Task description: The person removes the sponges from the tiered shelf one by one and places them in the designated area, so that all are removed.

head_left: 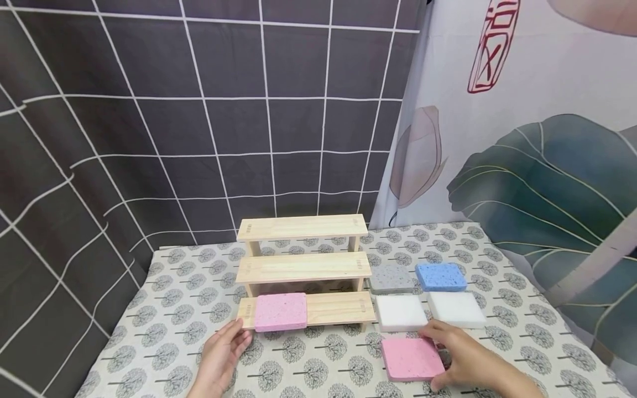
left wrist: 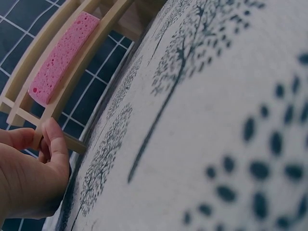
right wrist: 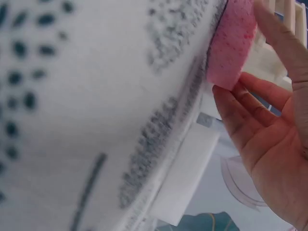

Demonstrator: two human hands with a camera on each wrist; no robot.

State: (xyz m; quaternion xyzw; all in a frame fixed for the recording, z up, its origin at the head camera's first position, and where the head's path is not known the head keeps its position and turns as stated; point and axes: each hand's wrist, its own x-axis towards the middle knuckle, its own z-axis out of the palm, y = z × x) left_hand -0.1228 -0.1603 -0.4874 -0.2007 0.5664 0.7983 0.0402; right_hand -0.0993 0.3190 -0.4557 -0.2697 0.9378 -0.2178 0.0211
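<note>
A three-tier wooden step rack [head_left: 303, 267] stands on the tablecloth. A pink sponge [head_left: 281, 311] lies flat on the left part of its lowest step. My left hand [head_left: 221, 351] pinches the left end of that step between thumb and fingers, close to this sponge [left wrist: 65, 57]. On the cloth to the right of the rack, a second pink sponge [head_left: 412, 359] lies flat. My right hand [head_left: 465, 354] holds it by its right side, fingers at the far corner and thumb at the near one. The right wrist view shows the fingertips against this sponge's end [right wrist: 231, 48].
Behind the right hand lie two white sponges, a left one [head_left: 400, 313] and a right one [head_left: 457, 309]. Farther back are a grey sponge [head_left: 391, 278] and a blue sponge [head_left: 440, 276]. A dark gridded curtain [head_left: 229, 127] and a leaf-printed curtain [head_left: 542, 171] hang behind the table.
</note>
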